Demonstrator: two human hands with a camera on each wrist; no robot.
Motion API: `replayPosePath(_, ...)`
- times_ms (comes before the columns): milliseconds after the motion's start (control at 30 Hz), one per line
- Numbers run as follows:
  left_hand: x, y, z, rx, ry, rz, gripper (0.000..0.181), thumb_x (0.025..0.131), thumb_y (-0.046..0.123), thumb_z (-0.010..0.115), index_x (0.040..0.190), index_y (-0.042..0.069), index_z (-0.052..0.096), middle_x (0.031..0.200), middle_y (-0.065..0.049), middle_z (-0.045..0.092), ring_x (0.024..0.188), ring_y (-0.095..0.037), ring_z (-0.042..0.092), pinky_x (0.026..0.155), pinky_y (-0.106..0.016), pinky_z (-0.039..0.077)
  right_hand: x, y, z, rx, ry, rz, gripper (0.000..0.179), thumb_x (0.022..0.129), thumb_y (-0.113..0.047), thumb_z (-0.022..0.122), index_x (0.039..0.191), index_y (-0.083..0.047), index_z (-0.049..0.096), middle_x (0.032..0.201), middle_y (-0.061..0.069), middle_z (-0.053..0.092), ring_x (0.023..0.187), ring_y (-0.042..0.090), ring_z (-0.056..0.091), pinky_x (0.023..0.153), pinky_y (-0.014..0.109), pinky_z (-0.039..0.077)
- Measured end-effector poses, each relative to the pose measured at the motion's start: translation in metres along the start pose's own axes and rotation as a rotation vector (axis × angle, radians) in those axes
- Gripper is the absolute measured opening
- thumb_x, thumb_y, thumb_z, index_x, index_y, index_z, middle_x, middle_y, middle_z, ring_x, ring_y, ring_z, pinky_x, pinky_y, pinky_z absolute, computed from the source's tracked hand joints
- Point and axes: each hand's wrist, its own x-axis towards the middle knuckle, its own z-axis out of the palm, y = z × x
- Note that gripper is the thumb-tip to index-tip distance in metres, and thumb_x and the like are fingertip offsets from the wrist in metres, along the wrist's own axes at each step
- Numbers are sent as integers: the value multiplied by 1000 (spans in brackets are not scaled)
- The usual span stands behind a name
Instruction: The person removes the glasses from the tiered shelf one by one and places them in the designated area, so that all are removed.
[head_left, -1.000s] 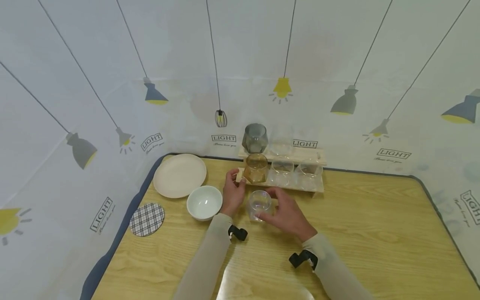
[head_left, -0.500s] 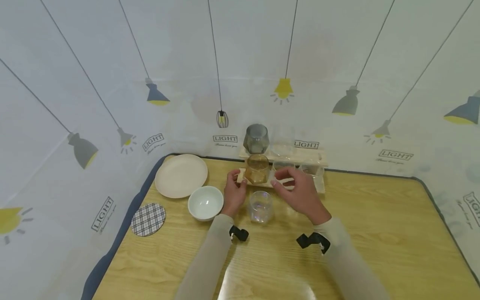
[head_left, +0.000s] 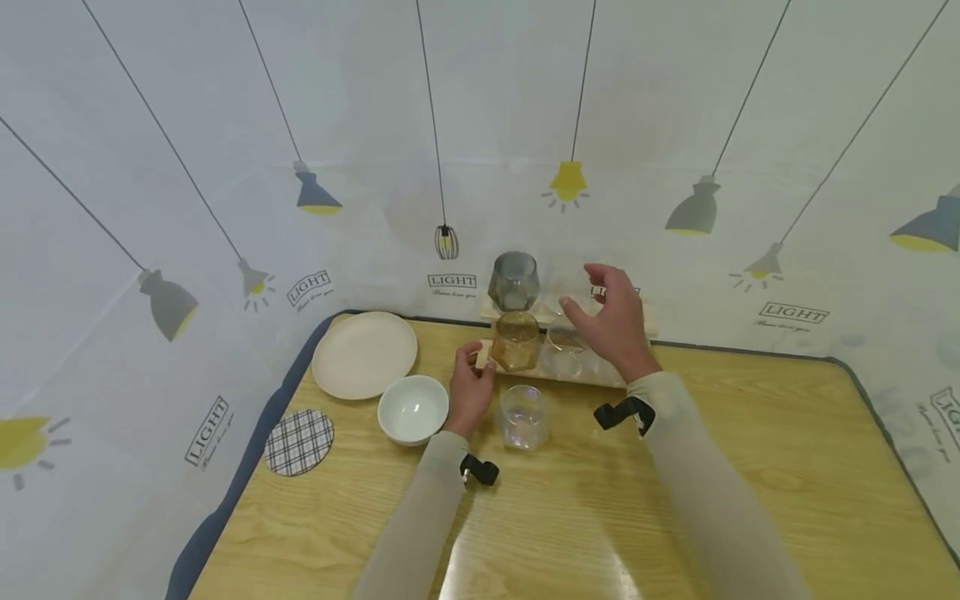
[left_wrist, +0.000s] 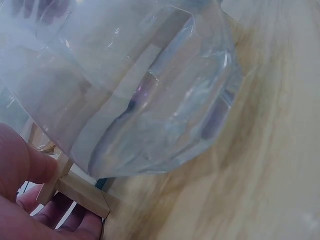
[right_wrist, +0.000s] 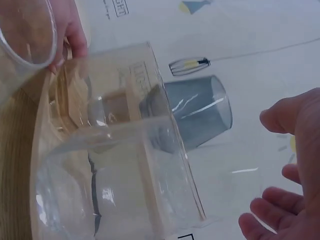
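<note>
My left hand (head_left: 471, 393) grips the left end of a two-tier wooden rack (left_wrist: 82, 194), thumb on one side and fingers beneath in the left wrist view. Above the rack's right half, my right hand (head_left: 618, 327) is raised with thumb and fingers spread apart, beside a faint clear glass (head_left: 561, 287) on the upper tier. A grey glass (head_left: 514, 282) stands at that tier's left. On the lower tier are an amber glass (head_left: 516, 342) and a clear glass (head_left: 564, 354); the right hand hides the tier's right end. Another clear glass (head_left: 523, 418) stands on the table before the rack.
Left of the left hand sits a white bowl (head_left: 413, 409), with a pale plate (head_left: 364, 355) behind it. A round checked coaster (head_left: 299, 442) lies near the table's left edge. The lamp-patterned wall covering (head_left: 495, 192) rises right behind the rack.
My right hand has left the clear glass on the table, passed the lower tier and risen to the upper one. My left hand keeps its grip on the rack.
</note>
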Motion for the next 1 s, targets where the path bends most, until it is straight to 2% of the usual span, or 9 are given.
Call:
replayPosePath(167,0,0,1,5,-7,8,41,104,12,63,143,13,51,140,-20,62,112,-32,67,91,-45,57,22,13,0,-101,-73,111,86,96,-44,75,162,-4,35,160,23,44,144,42,47,114,59,44)
replayPosePath(333,1,0,1,-1,-8,15,41,104,12,62,144,13,51,141,-19,61,114,-34,67,95,-48,56,37,22,2,-118,-160,189,98,96,-51,73,167,-7,22,166,24,39,149,42,44,118,60,41)
replayPosePath(467,1,0,2,-1,-10,21,41,104,11,62,143,12,51,139,-19,62,113,-33,67,94,-48,56,39,25,3,-78,-191,224,94,96,-49,74,166,-9,26,164,22,42,148,43,45,116,60,44)
replayPosePath(767,0,3,0,2,-17,10,41,105,12,62,144,13,51,142,-19,61,114,-33,67,97,-48,55,37,25,4,23,-156,240,86,95,-41,79,161,-11,33,161,17,46,142,46,50,109,60,49)
replayPosePath(1000,1,1,-1,7,-11,-3,41,104,12,62,144,13,50,142,-20,60,115,-34,66,99,-49,55,33,17,-3,47,-120,209,88,92,-51,80,160,-14,36,163,11,45,147,44,48,113,59,47)
